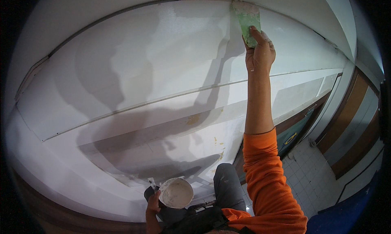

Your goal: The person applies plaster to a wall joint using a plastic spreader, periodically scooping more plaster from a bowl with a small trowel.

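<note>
1. Gripping a green scraper [248, 24], the right hand [260, 51] reaches up in the head view, thumb flat on it.
2. The scraper's smeared edge is at the top of the white wall [191, 42].
3. Low down, the left hand [154, 202] holds a bucket [192, 194] of pale paste [177, 193], fingers at its side; a small smeared tool [152, 182] sticks up there, its hold unclear.

The right hand [262, 53] is partly hidden by the green scraper [247, 20] and the left leg [149, 193] by the bucket [177, 193], while the left forearm [152, 222] and a blue object [346, 211] are cut off by the lower edge.
</note>
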